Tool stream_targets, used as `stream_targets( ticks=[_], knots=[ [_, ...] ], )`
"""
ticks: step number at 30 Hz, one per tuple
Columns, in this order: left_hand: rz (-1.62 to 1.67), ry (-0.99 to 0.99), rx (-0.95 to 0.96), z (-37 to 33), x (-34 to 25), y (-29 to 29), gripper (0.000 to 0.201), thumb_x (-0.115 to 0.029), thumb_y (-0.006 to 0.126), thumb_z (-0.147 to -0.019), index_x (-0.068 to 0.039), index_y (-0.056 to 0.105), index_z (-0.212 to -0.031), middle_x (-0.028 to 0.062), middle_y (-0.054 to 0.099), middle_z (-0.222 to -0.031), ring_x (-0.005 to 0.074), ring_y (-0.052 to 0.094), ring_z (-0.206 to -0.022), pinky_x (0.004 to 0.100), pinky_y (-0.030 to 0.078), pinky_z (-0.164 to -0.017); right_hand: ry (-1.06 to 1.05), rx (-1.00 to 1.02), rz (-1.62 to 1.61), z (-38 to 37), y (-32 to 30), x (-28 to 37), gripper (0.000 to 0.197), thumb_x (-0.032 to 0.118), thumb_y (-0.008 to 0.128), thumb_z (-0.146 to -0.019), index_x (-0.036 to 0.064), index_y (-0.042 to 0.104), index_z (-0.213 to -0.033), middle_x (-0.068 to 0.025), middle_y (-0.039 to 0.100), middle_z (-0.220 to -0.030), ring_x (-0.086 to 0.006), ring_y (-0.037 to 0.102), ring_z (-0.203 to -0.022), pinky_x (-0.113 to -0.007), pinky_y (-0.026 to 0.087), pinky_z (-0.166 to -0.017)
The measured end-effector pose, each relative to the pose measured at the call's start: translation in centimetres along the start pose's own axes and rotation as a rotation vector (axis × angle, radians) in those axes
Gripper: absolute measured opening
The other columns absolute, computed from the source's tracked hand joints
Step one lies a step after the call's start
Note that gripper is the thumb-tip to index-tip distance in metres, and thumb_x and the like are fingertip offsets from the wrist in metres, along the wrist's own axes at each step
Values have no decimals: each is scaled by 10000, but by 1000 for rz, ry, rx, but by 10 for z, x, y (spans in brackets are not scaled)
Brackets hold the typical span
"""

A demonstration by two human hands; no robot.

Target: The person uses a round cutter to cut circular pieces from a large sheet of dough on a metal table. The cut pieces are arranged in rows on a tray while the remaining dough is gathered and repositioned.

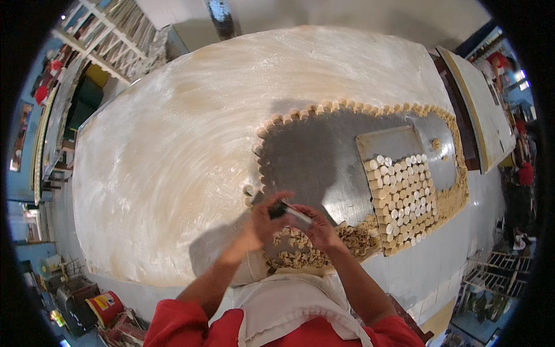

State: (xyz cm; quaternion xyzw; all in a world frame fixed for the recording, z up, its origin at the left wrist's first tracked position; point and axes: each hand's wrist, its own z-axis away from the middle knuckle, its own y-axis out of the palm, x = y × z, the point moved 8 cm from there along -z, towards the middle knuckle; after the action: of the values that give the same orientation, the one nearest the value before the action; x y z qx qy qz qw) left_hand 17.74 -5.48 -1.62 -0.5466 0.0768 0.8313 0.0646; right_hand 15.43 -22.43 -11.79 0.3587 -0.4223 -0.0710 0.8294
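Note:
Both hands meet above the near edge of the table, around a short, shiny metal cutter that shows dark at its left end. My left hand has its fingers curled about the dark end, slightly blurred. On the other end, my right hand grips with thumb and fingers. A wide, flour-dusted dough sheet covers much of the table, its cut edge scalloped. Dough scraps lie in a heap below and right of my hands. Farther right, a metal tray holds rows of pale round dough pieces.
Bare dark metal tabletop shows between the dough edge and the tray. A small dough lump lies beyond the tray. Another pale table stands at the right. A red bucket and a rack stand on the floor.

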Motion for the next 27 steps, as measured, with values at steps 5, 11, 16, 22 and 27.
stream_targets(
  ticks=[5,11,16,22,27],
  knots=[
    [-640,804,-333,69,-79,87,574,-78,838,-906,-37,604,-1429,204,726,-1189,365,748,-1088,438,612,-879,145,150,-318,34,8,7,482,431,508,-1160,94,560,-1501,-85,654,-1371,-200,682,-1222,-337,612,-989],
    [-745,786,-415,79,-112,137,515,-67,797,-917,-7,597,-1388,211,694,-1225,377,716,-1081,464,568,-943,173,112,-639,61,-62,17,411,435,608,-1114,71,653,-1300,-98,688,-1261,-261,722,-1171,-376,652,-962],
    [-517,473,-558,83,-94,120,515,-70,726,-1005,4,517,-1469,158,679,-1175,251,669,-1063,370,542,-946,-20,-56,-242,53,-165,117,261,250,707,-1061,68,672,-1243,-116,709,-1201,-302,743,-1120,-392,654,-889],
    [-240,173,-609,123,-1,164,505,-54,701,-1027,1,490,-1482,100,647,-1151,157,615,-1039,312,511,-928,-375,-429,1265,10,-270,322,440,266,784,-865,82,669,-1247,-196,709,-1220,-346,721,-1083,-433,583,-948],
    [-147,142,-698,150,15,171,494,-60,673,-1059,-30,452,-1500,73,638,-1156,148,605,-1043,310,498,-952,-331,-122,1790,-42,-297,318,425,221,768,-853,109,694,-1256,-199,761,-1110,-371,739,-1064,-494,585,-949]
  ],
)
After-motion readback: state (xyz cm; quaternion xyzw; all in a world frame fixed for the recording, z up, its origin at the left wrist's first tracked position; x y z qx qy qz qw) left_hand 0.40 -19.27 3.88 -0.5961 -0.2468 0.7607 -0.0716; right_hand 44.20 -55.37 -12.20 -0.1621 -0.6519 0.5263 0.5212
